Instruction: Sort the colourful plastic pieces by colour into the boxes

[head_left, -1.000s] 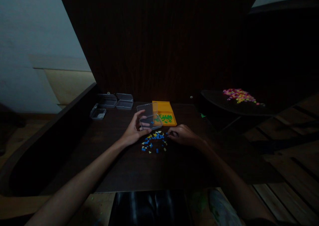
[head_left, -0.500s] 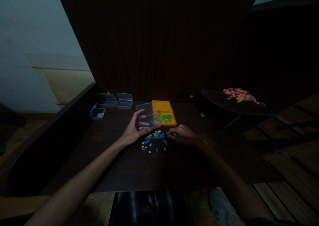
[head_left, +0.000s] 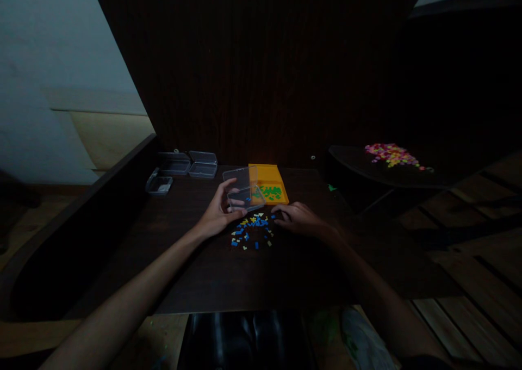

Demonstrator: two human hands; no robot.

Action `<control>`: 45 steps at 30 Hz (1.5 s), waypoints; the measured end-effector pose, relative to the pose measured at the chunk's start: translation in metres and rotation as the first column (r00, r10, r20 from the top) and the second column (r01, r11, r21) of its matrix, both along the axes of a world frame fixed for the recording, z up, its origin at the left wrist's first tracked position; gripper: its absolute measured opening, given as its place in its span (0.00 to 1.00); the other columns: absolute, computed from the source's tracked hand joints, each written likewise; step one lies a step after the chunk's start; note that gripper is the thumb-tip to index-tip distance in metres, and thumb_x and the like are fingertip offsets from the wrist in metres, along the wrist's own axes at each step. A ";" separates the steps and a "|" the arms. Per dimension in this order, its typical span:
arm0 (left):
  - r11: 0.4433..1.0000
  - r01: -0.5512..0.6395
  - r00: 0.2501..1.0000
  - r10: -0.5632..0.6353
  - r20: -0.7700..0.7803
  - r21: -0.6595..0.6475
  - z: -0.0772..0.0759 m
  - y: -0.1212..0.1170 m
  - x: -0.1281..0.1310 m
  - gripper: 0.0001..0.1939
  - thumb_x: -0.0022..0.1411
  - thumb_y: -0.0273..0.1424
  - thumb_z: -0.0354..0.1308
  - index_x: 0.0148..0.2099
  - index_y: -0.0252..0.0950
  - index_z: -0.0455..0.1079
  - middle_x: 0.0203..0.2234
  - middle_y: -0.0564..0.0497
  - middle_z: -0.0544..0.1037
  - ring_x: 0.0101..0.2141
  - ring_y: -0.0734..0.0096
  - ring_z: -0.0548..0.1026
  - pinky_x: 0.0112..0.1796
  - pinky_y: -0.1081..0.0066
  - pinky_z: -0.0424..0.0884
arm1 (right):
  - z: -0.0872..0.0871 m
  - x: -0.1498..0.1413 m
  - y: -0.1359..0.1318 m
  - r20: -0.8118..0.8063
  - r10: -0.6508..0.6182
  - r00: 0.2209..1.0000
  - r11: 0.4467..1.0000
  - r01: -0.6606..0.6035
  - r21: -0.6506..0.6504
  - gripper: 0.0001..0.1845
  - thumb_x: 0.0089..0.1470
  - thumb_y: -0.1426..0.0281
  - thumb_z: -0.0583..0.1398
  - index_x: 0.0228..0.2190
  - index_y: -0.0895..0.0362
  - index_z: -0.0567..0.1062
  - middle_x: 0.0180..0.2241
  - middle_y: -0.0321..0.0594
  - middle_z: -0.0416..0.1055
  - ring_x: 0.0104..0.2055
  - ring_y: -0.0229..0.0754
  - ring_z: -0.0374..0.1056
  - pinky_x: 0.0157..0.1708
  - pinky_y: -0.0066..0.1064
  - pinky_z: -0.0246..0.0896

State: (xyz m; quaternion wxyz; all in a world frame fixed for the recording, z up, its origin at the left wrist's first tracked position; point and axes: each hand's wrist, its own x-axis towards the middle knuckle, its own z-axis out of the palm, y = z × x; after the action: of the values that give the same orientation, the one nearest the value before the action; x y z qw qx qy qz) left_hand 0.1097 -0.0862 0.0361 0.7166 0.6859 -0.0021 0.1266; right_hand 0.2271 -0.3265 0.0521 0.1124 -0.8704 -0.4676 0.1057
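Observation:
My left hand [head_left: 218, 209] grips a clear plastic box [head_left: 240, 182] with its lid raised, tilted above the table. A few blue pieces [head_left: 248, 199] show inside it. Just below lies a loose pile of small blue, yellow and pale building bricks [head_left: 255, 223]. At the right edge of that pile is my right hand [head_left: 296, 217], its fingers apart and curved around a single blue brick [head_left: 273, 216] on the table. I see nothing held in it. Behind the clear box, partly covered by it, stands an open yellow box [head_left: 281, 187] with green bricks [head_left: 271, 192] in it.
Several clear plastic boxes [head_left: 203, 168] stand open at the back left. On a raised side shelf [head_left: 346, 155] at the right lies a heap of pink, purple and yellow beads [head_left: 393, 155]. A dark panel [head_left: 261, 76] closes off the table's back.
The fingers of my right hand have parted and lifted slightly, showing the blue brick near them more fully. My left hand and the clear box stay where they were.

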 end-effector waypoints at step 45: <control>0.991 0.123 0.990 -0.126 -0.055 -0.053 0.006 -0.013 -0.007 0.42 0.45 0.28 0.70 0.60 0.49 0.55 0.49 0.48 0.61 0.39 0.72 0.72 0.42 0.62 0.74 | 0.042 0.002 0.051 0.185 0.158 0.970 0.985 -0.142 -0.096 0.16 0.61 0.64 0.55 0.46 0.58 0.74 0.37 0.46 0.75 0.38 0.46 0.70 0.37 0.30 0.57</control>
State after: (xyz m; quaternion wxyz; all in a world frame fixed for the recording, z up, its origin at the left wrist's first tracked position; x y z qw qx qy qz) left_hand 0.1026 -0.0992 0.0421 0.7397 0.6698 -0.0210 0.0615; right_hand 0.2296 -0.2758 0.0936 0.0226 -0.8426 -0.5358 0.0488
